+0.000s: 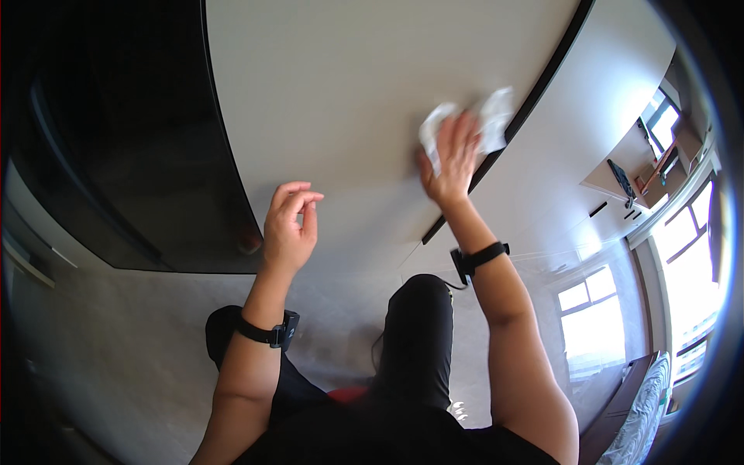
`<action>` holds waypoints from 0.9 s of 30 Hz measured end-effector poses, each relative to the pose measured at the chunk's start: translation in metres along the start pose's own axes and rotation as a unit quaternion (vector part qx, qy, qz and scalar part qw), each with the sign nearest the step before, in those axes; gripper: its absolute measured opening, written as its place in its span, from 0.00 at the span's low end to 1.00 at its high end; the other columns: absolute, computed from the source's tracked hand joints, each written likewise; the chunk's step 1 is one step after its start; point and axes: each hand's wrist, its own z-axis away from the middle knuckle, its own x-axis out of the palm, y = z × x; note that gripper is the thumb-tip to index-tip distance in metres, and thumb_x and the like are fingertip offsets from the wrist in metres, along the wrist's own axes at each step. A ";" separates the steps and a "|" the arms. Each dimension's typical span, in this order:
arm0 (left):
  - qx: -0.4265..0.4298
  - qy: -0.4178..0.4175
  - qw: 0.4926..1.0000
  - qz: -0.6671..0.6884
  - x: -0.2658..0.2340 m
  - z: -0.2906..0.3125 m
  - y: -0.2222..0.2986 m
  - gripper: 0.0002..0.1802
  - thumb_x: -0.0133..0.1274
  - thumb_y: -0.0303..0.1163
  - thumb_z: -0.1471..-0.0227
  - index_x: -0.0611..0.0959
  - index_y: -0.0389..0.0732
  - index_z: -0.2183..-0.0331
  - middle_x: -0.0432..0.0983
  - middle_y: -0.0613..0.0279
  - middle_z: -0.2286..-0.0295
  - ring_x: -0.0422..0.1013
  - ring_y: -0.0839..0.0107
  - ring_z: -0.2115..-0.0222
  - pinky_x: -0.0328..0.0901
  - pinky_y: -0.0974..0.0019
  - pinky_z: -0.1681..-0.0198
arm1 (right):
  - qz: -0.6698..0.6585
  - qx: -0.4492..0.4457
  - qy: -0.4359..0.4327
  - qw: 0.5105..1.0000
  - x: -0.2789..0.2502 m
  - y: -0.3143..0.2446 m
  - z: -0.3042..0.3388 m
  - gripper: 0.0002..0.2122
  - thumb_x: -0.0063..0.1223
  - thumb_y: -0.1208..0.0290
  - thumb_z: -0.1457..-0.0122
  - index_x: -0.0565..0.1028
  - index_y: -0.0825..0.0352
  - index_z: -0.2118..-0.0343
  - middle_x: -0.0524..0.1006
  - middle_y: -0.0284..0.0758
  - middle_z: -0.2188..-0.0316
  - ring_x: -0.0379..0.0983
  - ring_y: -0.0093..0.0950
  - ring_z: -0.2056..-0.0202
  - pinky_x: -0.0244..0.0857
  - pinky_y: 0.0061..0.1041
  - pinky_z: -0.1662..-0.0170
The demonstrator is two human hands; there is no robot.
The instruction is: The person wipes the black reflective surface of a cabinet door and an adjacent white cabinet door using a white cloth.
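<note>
My right hand (452, 159) presses a white tissue (494, 120) against a pale cabinet door (333, 93), close to the dark strip along the door's right edge. Its fingers lie fairly straight over the tissue, and crumpled parts stick out on both sides. The hand is slightly blurred. Lower and to the left, my left hand (291, 225) hovers in front of the same door with nothing in it. Its fingers are loosely bent, with a gap between them and the thumb. A black strap with a small device sits on each wrist.
A glossy black panel (132, 155) borders the door on the left. More white cabinet fronts (573, 124) run to the right, towards an open shelf niche (628, 170) and a bright window (694, 240). Below is a grey glossy floor (139, 333). A plastic-wrapped item (643, 411) stands lower right.
</note>
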 end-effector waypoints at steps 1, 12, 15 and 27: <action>0.008 -0.006 1.000 -0.007 0.001 0.000 0.000 0.07 0.48 0.18 0.52 0.78 0.38 0.70 0.70 0.57 0.63 0.71 0.69 0.73 0.67 0.71 0.73 | 0.025 -0.035 -0.135 0.990 0.000 -0.006 0.020 0.32 0.46 0.61 0.49 0.55 0.66 0.40 0.49 0.50 0.39 0.44 0.52 0.39 0.38 0.50 0.39; -0.060 0.018 0.998 -0.002 -0.013 0.001 -0.006 0.06 0.48 0.18 0.51 0.79 0.34 0.69 0.70 0.55 0.62 0.72 0.69 0.68 0.69 0.70 0.65 | -0.032 -0.021 0.249 0.968 -0.019 0.010 -0.094 0.26 0.32 0.52 0.41 0.57 0.53 0.40 0.44 0.52 0.38 0.36 0.57 0.38 0.35 0.57 0.41; -0.037 0.021 0.999 -0.024 -0.010 -0.001 -0.006 0.06 0.49 0.18 0.51 0.79 0.34 0.69 0.70 0.55 0.62 0.72 0.69 0.68 0.69 0.71 0.65 | -0.055 -0.083 0.287 0.953 -0.013 -0.047 -0.112 0.26 0.34 0.56 0.40 0.57 0.59 0.40 0.55 0.48 0.40 0.45 0.54 0.40 0.40 0.50 0.41; -0.224 0.198 0.942 0.152 -0.044 -0.010 -0.030 0.06 0.50 0.25 0.46 0.78 0.35 0.65 0.76 0.64 0.69 0.71 0.79 0.71 0.66 0.76 0.66 | -0.058 -0.362 -0.053 0.929 0.044 -0.096 -0.018 0.24 0.41 0.72 0.45 0.62 0.55 0.42 0.70 0.30 0.49 0.71 0.25 0.58 0.66 0.33 0.52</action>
